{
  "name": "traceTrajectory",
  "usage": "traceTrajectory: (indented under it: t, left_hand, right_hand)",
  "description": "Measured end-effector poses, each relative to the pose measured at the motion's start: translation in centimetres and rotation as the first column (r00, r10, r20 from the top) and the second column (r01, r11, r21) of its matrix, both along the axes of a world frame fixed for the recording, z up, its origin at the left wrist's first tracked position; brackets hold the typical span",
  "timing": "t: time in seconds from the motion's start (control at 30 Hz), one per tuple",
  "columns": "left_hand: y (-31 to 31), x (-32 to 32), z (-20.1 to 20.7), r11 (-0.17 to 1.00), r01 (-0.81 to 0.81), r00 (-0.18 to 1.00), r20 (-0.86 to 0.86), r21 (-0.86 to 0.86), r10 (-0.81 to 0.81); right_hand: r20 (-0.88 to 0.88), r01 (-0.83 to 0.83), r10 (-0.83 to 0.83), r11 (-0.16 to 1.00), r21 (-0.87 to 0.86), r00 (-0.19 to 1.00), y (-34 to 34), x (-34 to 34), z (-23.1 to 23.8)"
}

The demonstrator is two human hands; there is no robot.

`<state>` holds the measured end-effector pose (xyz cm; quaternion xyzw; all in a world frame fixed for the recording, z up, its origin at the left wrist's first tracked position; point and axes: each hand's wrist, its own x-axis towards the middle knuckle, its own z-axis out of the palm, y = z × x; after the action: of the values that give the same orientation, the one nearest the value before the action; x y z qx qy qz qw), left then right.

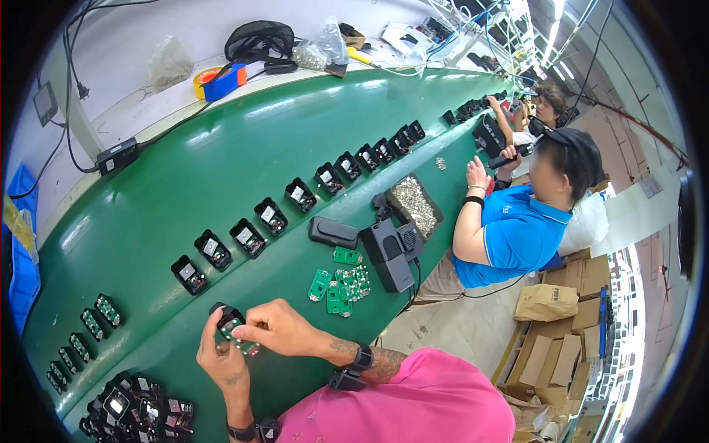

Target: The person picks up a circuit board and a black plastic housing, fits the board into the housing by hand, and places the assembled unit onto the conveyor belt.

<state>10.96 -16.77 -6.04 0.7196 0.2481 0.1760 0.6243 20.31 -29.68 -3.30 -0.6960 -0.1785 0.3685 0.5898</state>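
Observation:
Above the near edge of the green work surface, my left hand [221,360] grips a small black plastic housing [217,308]. My right hand [279,328] pinches a green circuit board [247,345] against it; its fingers hide part of the board, so I cannot tell how far it sits inside. Right of my hands lies a loose pile of green circuit boards [347,289]. A row of open black housings [249,238] with parts inside runs diagonally beyond my hands. Near my left forearm is a heap of black housings [133,407].
Several board-fitted housings [91,323] stand at the left. Right of the boards are a black case [333,232], a dark boxy device [388,255] and a tray of small metal parts [415,207]. A co-worker in blue [509,232] works at the right. Blue and yellow tape rolls [224,83] sit at the back.

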Motion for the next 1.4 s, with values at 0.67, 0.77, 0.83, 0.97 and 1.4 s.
traceTrajectory:
  t: [0.67, 0.77, 0.83, 0.97, 1.4]
  left_hand:
    - [0.8, -0.2, 2.1, 0.938, 0.094, 0.995, 0.047, -0.334, -0.082]
    - [-0.1, 0.8, 1.4, 0.943, 0.097, 0.994, 0.078, -0.319, -0.076]
    - [-0.4, 0.6, 1.6, 0.869, 0.046, 0.999, 0.028, -0.493, -0.037]
    - [-0.1, -0.1, 2.3, 0.869, 0.019, 1.0, -0.001, -0.495, -0.022]
    - [0.3, -0.1, 2.7, 0.927, 0.016, 0.995, -0.086, -0.374, -0.052]
  right_hand:
    - [0.7, 0.051, 0.063, 0.989, -0.14, 0.712, 0.2, -1.2, -0.3]
    - [0.795, 0.146, 0.04, 0.976, -0.16, 0.605, -0.2, -1.0, 0.5]
    - [0.723, 0.181, 0.005, 0.967, -0.18, 0.691, -0.7, -1.1, -0.3]
    - [0.482, 0.119, -0.072, 0.991, -0.068, 0.873, 0.6, -1.2, -0.2]
    - [0.261, 0.045, -0.045, 0.999, 0.008, 0.964, 2.0, -1.3, -0.4]
